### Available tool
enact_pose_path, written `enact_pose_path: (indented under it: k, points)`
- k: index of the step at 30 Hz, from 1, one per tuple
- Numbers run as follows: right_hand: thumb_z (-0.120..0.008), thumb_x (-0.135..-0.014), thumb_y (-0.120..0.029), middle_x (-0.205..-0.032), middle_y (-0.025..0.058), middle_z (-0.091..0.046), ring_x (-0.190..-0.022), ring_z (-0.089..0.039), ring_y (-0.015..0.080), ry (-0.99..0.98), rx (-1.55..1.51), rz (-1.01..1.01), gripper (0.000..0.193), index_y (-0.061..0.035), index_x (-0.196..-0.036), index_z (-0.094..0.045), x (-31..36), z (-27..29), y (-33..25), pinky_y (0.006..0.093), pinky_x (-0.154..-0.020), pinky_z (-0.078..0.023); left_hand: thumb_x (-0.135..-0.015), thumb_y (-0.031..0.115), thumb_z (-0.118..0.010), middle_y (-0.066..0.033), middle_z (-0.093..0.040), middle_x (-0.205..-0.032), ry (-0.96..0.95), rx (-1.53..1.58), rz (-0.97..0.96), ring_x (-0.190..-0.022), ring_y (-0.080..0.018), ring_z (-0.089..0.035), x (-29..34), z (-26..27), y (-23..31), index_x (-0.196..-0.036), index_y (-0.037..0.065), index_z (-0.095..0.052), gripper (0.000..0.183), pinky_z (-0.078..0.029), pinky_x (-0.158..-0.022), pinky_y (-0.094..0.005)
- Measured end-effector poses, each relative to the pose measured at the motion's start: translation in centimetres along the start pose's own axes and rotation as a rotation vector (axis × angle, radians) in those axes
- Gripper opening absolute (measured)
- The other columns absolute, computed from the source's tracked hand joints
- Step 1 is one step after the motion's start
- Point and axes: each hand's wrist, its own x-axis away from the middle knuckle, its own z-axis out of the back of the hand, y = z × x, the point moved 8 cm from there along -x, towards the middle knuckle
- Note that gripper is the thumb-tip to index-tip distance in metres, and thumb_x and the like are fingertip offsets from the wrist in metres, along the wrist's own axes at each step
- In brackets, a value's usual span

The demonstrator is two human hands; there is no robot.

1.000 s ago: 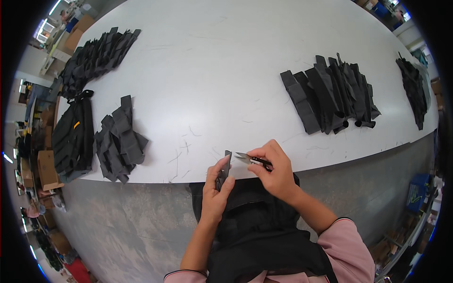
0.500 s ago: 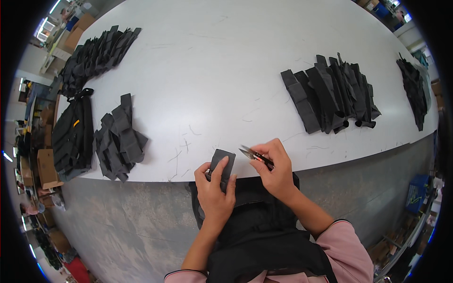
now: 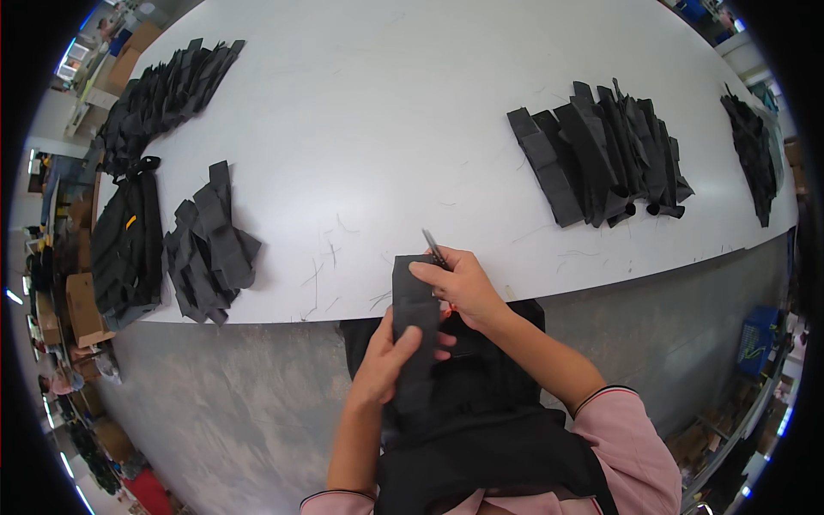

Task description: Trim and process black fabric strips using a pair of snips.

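A dark grey fabric strip [image 3: 415,300] stretches lengthwise between my hands over the near table edge. Around its middle my left hand [image 3: 382,360] is closed, thumb on the front and fingertips showing past the right side. My right hand [image 3: 468,287] pinches the strip's upper end with its thumb on top. That same hand also keeps a pair of thread snips [image 3: 435,247], blades pointing up and away past the strip's top. The lower end of the strip hangs against a black apron [image 3: 481,446], and its outline there is hard to make out.
Similar strips lie in a pile [image 3: 601,163] at right, a smaller pile [image 3: 210,249] at left and a long pile [image 3: 172,103] at far left. A black backpack [image 3: 129,245] rests by the left edge, dark fabric [image 3: 751,159] at far right. Loose threads dot the white table [image 3: 369,112].
The strip now shows at greater length, with my left hand lower on it. My right hand has moved left onto the strip's top end, and the snips have swung to point upward.
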Motion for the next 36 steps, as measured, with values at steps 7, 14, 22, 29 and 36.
enact_pose_path:
  k: [7,14,22,29,36]
  points:
    - [-0.069,-0.078,-0.010,-0.080,0.0057,-0.056,-0.065,-0.058,0.0156,0.359,0.734,0.829,0.021,-0.0062,-0.097,-0.060,7.2,1.6,-5.4,0.0291,-0.053,-0.044,-0.094,0.017,-0.052,-0.0139,-0.060,-0.095,0.156,-0.134,0.008,-0.069,-0.0190,-0.063,-0.5,0.1,0.3,-0.115,0.001,-0.039,0.029,-0.053,-0.061,-0.0302]
    - [-0.071,-0.069,-0.008,-0.083,0.0045,-0.058,-0.061,-0.056,0.0208,0.180,1.217,0.991,0.029,-0.0079,-0.096,-0.063,8.5,-1.0,-5.9,0.0307,-0.052,-0.042,-0.094,0.017,-0.051,-0.0134,-0.060,-0.091,0.102,-0.126,0.023,-0.065,-0.0194,-0.062,-0.4,-1.0,0.7,-0.112,0.001,-0.040,0.026,-0.053,-0.059,-0.0302]
    - [-0.071,-0.068,-0.005,-0.077,0.0069,-0.059,-0.059,-0.056,0.0224,0.163,1.224,1.045,0.028,-0.0058,-0.096,-0.065,8.6,-1.5,-5.8,0.0308,-0.051,-0.043,-0.094,0.018,-0.051,-0.0134,-0.060,-0.091,0.083,-0.120,0.033,-0.065,-0.0194,-0.062,-0.2,-1.5,0.5,-0.114,0.001,-0.040,0.028,-0.053,-0.060,-0.0300]
    - [-0.071,-0.067,-0.006,-0.083,0.0045,-0.057,-0.059,-0.054,0.0192,0.239,1.122,1.058,0.030,-0.0061,-0.096,-0.065,8.8,-1.8,-6.1,0.0290,-0.052,-0.041,-0.098,0.036,-0.034,-0.0146,-0.062,-0.091,0.052,0.116,0.094,-0.076,-0.0203,-0.062,0.0,-0.7,-0.8,-0.121,0.001,-0.043,0.043,-0.053,-0.069,-0.0317]
    - [-0.070,-0.068,0.000,-0.085,0.0097,-0.057,-0.062,-0.058,0.0208,0.150,1.197,1.022,0.030,-0.0044,-0.098,-0.066,8.4,-2.6,-5.6,0.0298,-0.052,-0.047,-0.098,0.035,-0.034,-0.0147,-0.063,-0.090,0.120,0.035,0.126,-0.074,-0.0198,-0.062,0.2,-0.3,-1.1,-0.117,0.000,-0.049,0.042,-0.052,-0.069,-0.0310]
